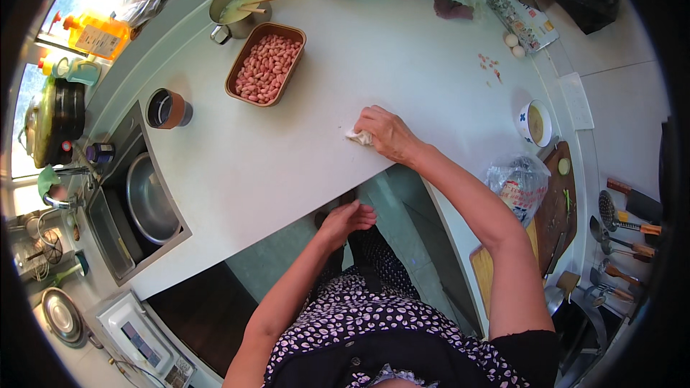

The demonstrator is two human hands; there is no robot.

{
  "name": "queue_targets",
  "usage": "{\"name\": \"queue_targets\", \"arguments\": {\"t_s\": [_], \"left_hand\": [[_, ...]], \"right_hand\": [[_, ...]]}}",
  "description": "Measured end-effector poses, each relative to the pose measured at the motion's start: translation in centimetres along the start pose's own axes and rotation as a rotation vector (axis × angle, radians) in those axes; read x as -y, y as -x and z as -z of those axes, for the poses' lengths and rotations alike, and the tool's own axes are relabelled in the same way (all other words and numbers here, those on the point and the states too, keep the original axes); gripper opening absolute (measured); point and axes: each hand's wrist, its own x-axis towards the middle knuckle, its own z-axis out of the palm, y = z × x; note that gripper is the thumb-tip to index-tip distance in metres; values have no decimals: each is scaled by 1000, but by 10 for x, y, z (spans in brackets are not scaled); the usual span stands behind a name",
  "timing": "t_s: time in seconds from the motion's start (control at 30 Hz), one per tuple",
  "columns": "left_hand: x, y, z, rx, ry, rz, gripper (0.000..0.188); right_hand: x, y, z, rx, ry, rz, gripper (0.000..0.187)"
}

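**Probable Step: Wiping**

Treat the pale countertop [251,165] in overlapping strokes, keeping clear of the brown pan [296,65]. The left hand [347,223] is empty and open, fingers extended, in front of the counter edge. The right hand [392,135] grips the cloth [359,137] bunched under curled fingers, on the countertop near its front edge. Flattening the cloth should give wider, more even contact. Gather the pink scraps [490,65] toward the back right rather than spreading them.

Materials:
- Countertop: smooth, hard, faintly glossy.
- Pan: rectangular, rounded corners, metal-looking.
- Cloth: whitish, soft-looking, crumpled.
- Nuts [267,68] in the pan: oval, pink.
- Scraps: irregular, too small to identify.
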Motion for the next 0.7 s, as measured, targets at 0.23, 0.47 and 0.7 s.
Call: {"name": "queue_targets", "arguments": {"t_s": [0.23, 0.47, 0.7], "left_hand": [[26, 35, 22, -86, -23, 47, 47], [36, 30, 29, -122, 42, 21, 48], [26, 22, 23, -97, 41, 3, 48]], "right_hand": [[-29, -66, 7, -116, 57, -7, 16], [-1, -47, -30, 143, 94, 157, 19], [16, -14, 3, 324, 183, 253, 16]]}}
